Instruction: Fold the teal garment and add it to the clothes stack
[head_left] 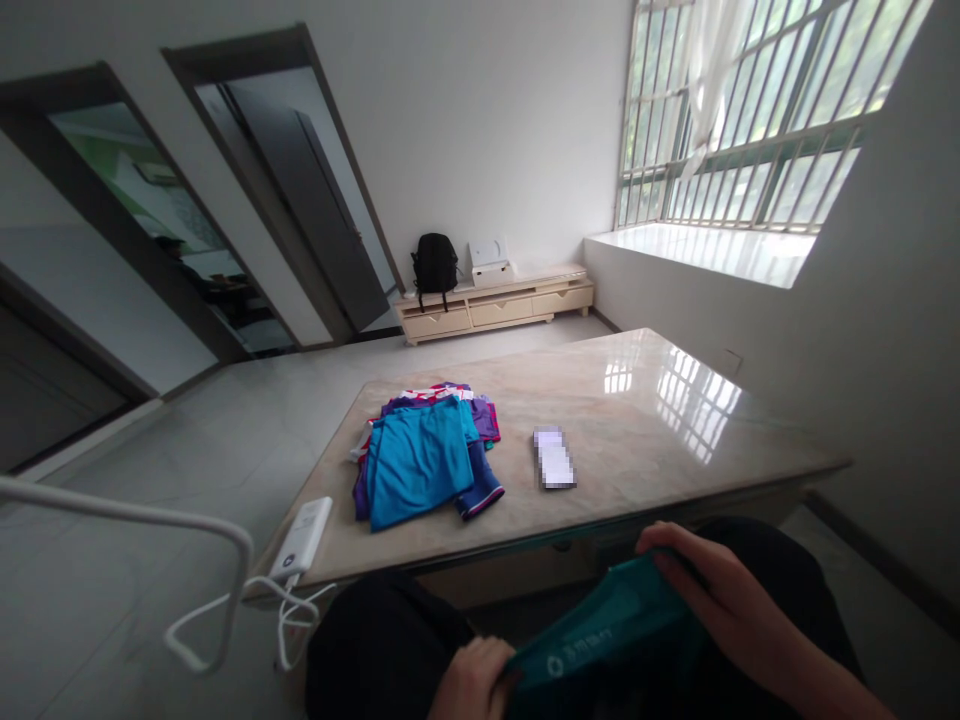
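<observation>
A: Obs, largest first. Polished beige marble-look table [637,420] sits ahead of and above the grip. On it, fwd-left of the hands, a loose stack of folded garments, bright blue on top, purple and striped under [424,455]. Fwd of the grip, a small flat blurred rectangular item [554,458]. At the near-left table corner, a white power bank w/ white cable [302,537] hanging off the edge.

B: And the grip?

A: Dark teal fabric garment w/ pale printed logo [607,635] is held over the lap, below the table edge. Left hand [471,682] is closed on its near-left end; right hand [724,590] has fingers curled over the far-right edge, pinching cloth.

B: Risks?

A: Judgement only: the cloth is slack between the hands, so the middle could sag and crease. If lifted fwd-left, a trailing hem may snag the cable loop and drag the power bank off. Stack is uneven; a nudge could slide the top piece.
</observation>
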